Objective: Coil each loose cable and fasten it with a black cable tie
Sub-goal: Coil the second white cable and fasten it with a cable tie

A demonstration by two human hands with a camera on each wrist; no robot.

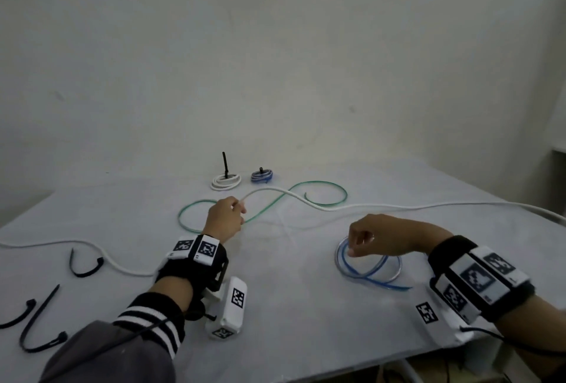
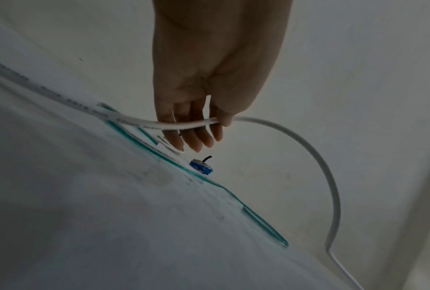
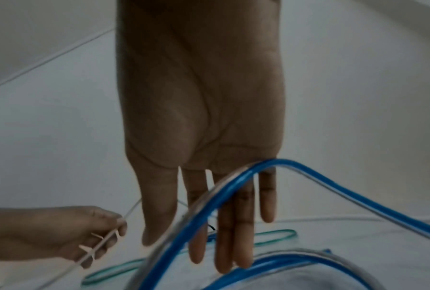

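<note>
My left hand (image 1: 240, 206) pinches a long white cable (image 1: 398, 206) between thumb and fingers and holds it a little above the grey table (image 1: 275, 306). The left wrist view shows my left hand (image 2: 209, 127) with the thumb pressing the white cable (image 2: 315, 153) against the fingers. My right hand (image 1: 355, 245) hovers over a loose blue cable (image 1: 379, 283) loop. In the right wrist view that right hand (image 3: 196, 251) has straight fingers holding nothing, with the blue cable (image 3: 333, 186) arching in front. A green cable (image 1: 269, 206) snakes across the table's middle.
Two tied bundles stand at the back: a white coil (image 1: 225, 182) and a blue coil (image 1: 262, 175), each with a black tie. Three loose black cable ties (image 1: 85, 263) (image 1: 39, 321) (image 1: 15, 315) lie at the left front. The wall is close behind.
</note>
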